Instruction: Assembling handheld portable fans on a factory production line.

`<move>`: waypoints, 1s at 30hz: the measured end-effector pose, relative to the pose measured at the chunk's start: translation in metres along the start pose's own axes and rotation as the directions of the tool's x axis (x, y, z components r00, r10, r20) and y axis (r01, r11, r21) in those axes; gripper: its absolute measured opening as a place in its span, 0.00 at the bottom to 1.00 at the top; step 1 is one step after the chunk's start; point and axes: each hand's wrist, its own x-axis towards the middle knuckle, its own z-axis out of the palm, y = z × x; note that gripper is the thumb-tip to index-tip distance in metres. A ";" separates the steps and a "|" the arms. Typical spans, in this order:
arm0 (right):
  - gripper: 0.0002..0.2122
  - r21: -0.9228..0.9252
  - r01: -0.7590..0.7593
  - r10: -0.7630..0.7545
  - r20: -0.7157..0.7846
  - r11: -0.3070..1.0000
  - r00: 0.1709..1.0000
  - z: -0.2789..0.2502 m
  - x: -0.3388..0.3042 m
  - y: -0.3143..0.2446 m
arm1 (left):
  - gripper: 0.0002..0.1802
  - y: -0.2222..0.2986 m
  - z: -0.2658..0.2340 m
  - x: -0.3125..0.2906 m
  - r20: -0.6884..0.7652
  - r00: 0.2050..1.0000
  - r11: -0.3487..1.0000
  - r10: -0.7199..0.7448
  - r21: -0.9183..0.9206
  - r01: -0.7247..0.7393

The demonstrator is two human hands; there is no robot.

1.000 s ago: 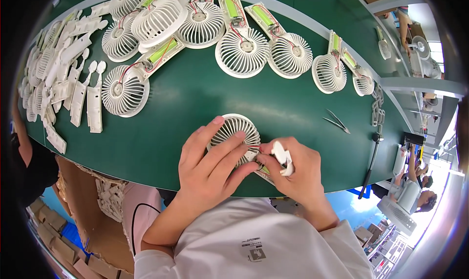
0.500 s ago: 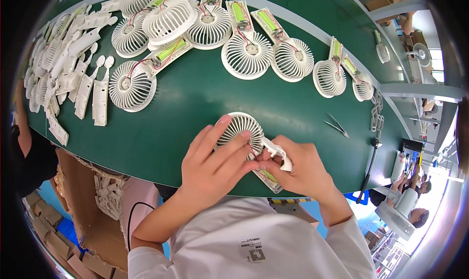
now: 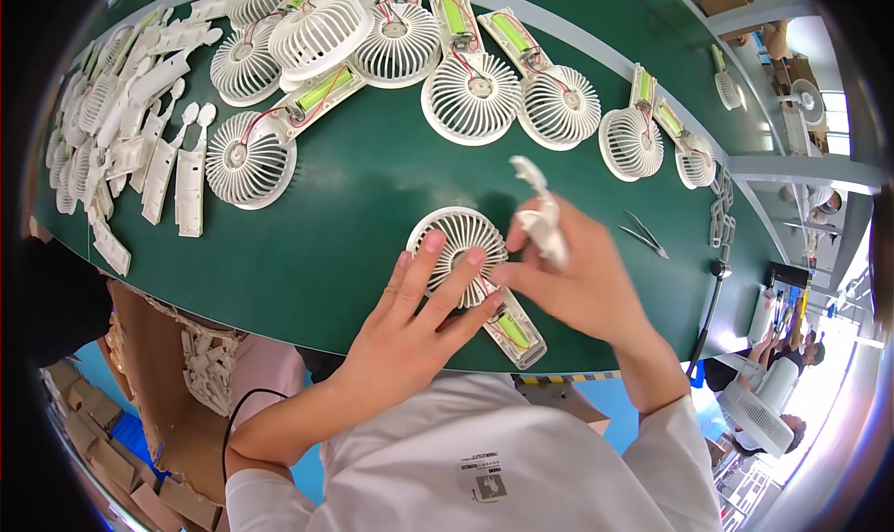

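Note:
A white handheld fan half, with a round slatted grille and a handle, lies near the table's front edge. In the fan's handle is a green battery; thin red wires run up toward the hub. My left hand rests on the grille with its fingers spread, the fingertips over the slats and the top of the handle. To the right, my right hand grips a narrow white plastic piece, raised above the table and smeared by motion. The tip of my right thumb is close beside the grille's rim.
Several similar fan halves with batteries line the far side of the green table. Loose white plastic parts are heaped at the left. Tweezers and a white chain lie at right. A cardboard box stands below left.
My right hand has lifted the white plastic piece up and away from the fan, uncovering the handle and battery. My left hand stays on the grille, its fingers shifted slightly.

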 end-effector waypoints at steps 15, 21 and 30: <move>0.12 -0.543 0.816 -0.654 0.546 0.199 0.523 -0.027 0.061 -0.027 | 0.25 -0.018 -0.023 0.023 0.144 0.979 0.915 -0.147 -0.356 0.190; 0.16 -0.649 0.653 -0.434 0.496 0.390 0.752 -0.013 0.042 -0.035 | 0.15 -0.024 -0.020 0.019 0.141 0.990 0.984 0.015 -0.176 0.010; 0.21 -0.521 0.176 -0.002 0.318 0.836 0.948 -0.015 0.041 -0.044 | 0.26 -0.022 -0.015 0.019 0.035 0.999 0.984 0.036 -0.178 -0.029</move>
